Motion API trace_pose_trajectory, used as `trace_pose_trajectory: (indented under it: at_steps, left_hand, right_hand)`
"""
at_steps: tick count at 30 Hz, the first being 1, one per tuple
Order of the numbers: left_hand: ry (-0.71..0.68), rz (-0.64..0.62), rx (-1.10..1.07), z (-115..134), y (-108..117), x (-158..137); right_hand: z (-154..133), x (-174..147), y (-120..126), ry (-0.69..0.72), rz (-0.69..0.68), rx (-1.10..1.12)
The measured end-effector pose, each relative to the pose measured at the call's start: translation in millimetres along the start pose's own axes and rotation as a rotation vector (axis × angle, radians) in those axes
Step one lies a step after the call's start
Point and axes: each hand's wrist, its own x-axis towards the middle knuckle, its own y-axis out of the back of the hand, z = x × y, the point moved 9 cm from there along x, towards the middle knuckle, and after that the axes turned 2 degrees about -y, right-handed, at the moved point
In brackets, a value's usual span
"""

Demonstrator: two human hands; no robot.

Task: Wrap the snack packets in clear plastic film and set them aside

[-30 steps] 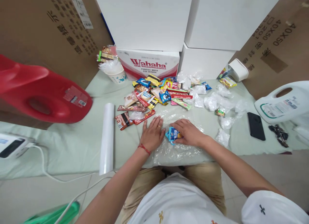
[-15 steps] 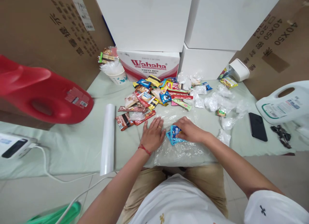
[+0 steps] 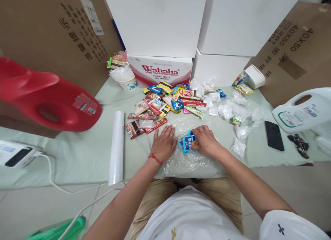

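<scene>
My left hand point(image 3: 164, 142) lies flat, fingers stretched out, at the left edge of a clear plastic sheet point(image 3: 181, 166) spread on the green cloth. On that sheet are a few overlapping blue snack packets point(image 3: 188, 144). My right hand point(image 3: 206, 141) pinches the top packet at its right side, hiding part of it. Just beyond my left fingertips begins a pile of colourful wrapped snacks point(image 3: 155, 105), red, yellow, brown and blue. Wads of crumpled clear wrap point(image 3: 224, 109), some around snacks, lie to the right of the pile.
A white roll point(image 3: 117, 147) stands left of my left arm, beside a red jug point(image 3: 67, 109). A paper cup point(image 3: 128, 84) holds plastic and snacks. White boxes point(image 3: 155, 22) line the back. At right are a black phone point(image 3: 274, 136), keys point(image 3: 298, 145) and a white jug point(image 3: 297, 112).
My right hand has shifted slightly, and the top blue packet under it now shows more of its front. My left hand stays in place. The whole view has moved a little.
</scene>
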Motion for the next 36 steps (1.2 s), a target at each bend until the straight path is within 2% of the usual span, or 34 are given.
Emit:
trace_pose_trajectory:
  at_steps: [7,10,12,14,17,19,23,29,31,33,35,36]
  left_hand:
    - [0.010,-0.016,-0.011,1,1,1]
    - [0.008,-0.013,-0.021,1,1,1]
    - [0.008,-0.010,-0.023,1,1,1]
    - [0.010,-0.006,-0.024,1,1,0]
    - [0.008,0.001,-0.026,0,0,0]
    - [0.006,0.003,-0.025,0,0,0]
    - [0.004,-0.002,-0.016,0,0,0]
    - [0.009,-0.014,-0.011,1,1,1]
    - [0.009,-0.021,-0.011,1,0,1]
    - [0.009,-0.027,-0.008,0,0,0]
    - [0.010,-0.027,-0.004,1,0,0]
    - [0.011,-0.026,-0.003,1,0,0]
  right_hand:
    - [0,27,-9,-0.057,-0.241,-0.061]
    - [-4,22,-2,-0.044,-0.169,-0.034]
    - [-13,7,9,0.033,-0.026,-0.026]
    - [-28,-15,14,0.177,0.074,-0.042]
    - [-43,-42,1,0.371,0.039,-0.059]
    - [-43,-46,-8,0.406,-0.010,-0.055]
    - [-30,-31,-9,0.330,-0.124,-0.064]
    - [-23,-11,32,0.332,-0.193,0.195]
    - [-18,1,32,0.340,-0.248,0.233]
    - [-16,16,23,0.378,-0.297,0.160]
    - [-16,30,18,0.403,-0.253,0.058]
    - [-17,33,20,0.409,-0.187,0.030]
